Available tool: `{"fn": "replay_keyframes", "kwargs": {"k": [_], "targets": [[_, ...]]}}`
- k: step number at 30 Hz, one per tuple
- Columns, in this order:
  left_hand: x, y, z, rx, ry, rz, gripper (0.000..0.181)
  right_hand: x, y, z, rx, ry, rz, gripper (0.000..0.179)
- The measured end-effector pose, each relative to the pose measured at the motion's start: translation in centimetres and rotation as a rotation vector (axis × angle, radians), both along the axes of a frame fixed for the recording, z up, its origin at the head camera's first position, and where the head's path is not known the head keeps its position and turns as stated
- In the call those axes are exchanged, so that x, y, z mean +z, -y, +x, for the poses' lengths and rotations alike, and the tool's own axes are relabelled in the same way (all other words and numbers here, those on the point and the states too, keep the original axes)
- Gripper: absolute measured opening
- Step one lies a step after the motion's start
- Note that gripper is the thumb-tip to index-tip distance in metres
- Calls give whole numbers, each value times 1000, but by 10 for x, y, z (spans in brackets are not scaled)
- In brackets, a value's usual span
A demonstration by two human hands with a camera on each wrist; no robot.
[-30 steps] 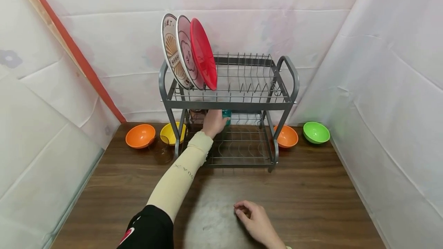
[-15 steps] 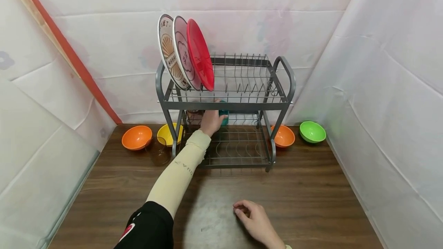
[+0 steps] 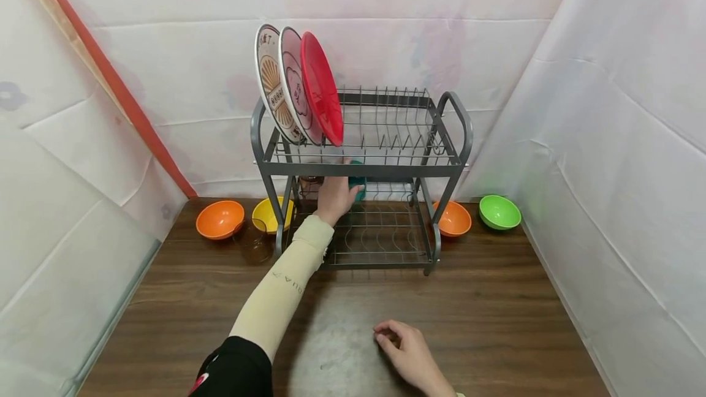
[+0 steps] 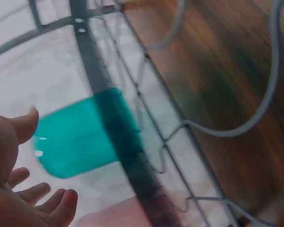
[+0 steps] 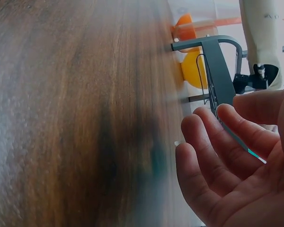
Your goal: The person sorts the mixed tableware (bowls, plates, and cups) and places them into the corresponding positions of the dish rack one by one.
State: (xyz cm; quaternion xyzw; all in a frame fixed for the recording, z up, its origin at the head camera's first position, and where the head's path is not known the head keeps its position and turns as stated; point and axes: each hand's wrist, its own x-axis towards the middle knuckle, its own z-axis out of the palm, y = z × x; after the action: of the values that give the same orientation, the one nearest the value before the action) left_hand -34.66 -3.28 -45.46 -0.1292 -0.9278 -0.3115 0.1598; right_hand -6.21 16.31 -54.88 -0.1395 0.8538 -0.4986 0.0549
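A translucent teal cup (image 3: pixel 358 184) stands on the lower tier of the grey two-tier dish rack (image 3: pixel 364 169). My left hand (image 3: pixel 333 196) reaches in under the upper tier, just left of the cup. In the left wrist view its fingers are spread and loosely bent, with the thumb tip close to the teal cup (image 4: pixel 80 137); nothing is gripped. A brownish glass (image 3: pixel 311 184) sits on the same tier, partly hidden by the hand. Near the front of the table, my right hand (image 3: pixel 410 355) rests with relaxed fingers, holding nothing.
Three plates lean upright at the upper tier's left, the red plate (image 3: pixel 322 89) rightmost. On the table left of the rack are an orange bowl (image 3: pixel 220 220), a yellow bowl (image 3: pixel 267 214) and a brown glass (image 3: pixel 256 245). An orange bowl (image 3: pixel 455 219) and green bowl (image 3: pixel 499 212) stand right.
My left hand has eased slightly back and left from the teal cup, and more of the cup shows. The right hand has stayed put. The head view has shifted a little.
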Motion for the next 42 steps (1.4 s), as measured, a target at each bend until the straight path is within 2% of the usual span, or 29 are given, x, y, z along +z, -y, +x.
{"fn": "replay_keyframes", "kwargs": {"k": [4,14,19,24,29,33,37,42], "targets": [[9,0,24,-20,-58,-5,72,1,1,0,-1,-1,-8,13],[33,5,99,-86,-92,73,51,0,-2,-3,-18,7,-6,14],[37,14,136,-105,-132,132,38,-2,-4,-6,-44,-17,5,14],[30,28,166,-51,-188,164,22,2,-7,-10,-94,-53,16,10],[17,47,193,20,-236,101,12,5,-12,-14,-141,-48,25,9],[6,68,211,92,-241,61,6,7,-17,-16,-188,-50,36,9],[-9,91,223,176,-235,21,6,9,-24,-18,-240,-46,51,9],[-25,118,223,298,-211,-13,7,11,-36,-20,-301,-76,73,9]]}}
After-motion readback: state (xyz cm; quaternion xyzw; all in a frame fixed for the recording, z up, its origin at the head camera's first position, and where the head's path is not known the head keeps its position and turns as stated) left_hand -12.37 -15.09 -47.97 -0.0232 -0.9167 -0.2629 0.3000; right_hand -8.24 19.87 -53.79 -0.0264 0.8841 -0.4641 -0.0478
